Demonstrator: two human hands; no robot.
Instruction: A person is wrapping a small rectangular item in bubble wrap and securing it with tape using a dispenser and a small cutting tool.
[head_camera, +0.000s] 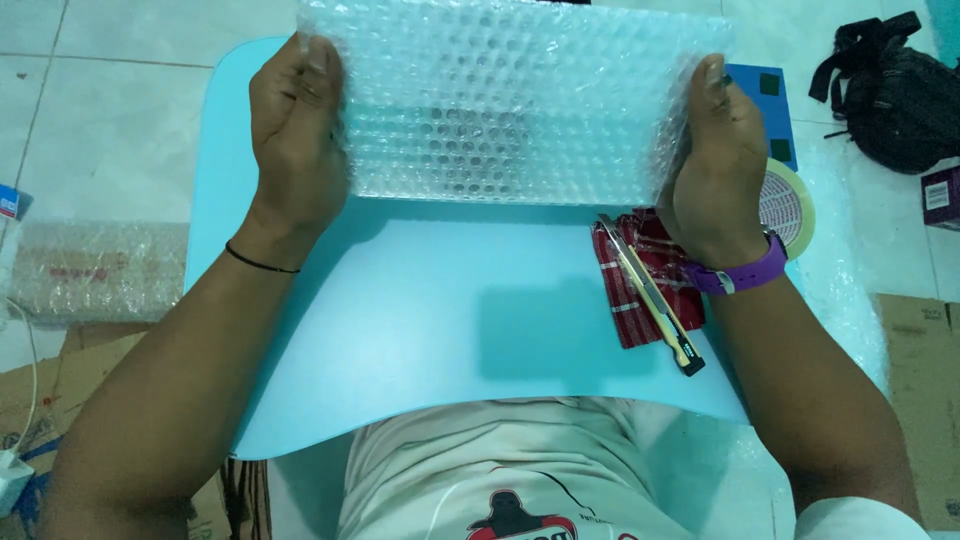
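A folded sheet of clear bubble wrap (510, 100) is held up over the far part of a light blue lap table (430, 320). My left hand (296, 140) grips its left edge, fingers curled around it. My right hand (715, 160) grips the right edge; a purple watch is on that wrist. A dark shape shows faintly through the middle of the wrap, and I cannot tell what it is.
A red checked cloth (632, 290) lies on the table's right side with a yellow utility knife (655, 300) across it. A roll of clear tape (790, 205) sits behind my right hand. A black bag (895, 90) lies on the tiled floor, with cardboard (925, 390) and more bubble wrap (95, 270) at the sides.
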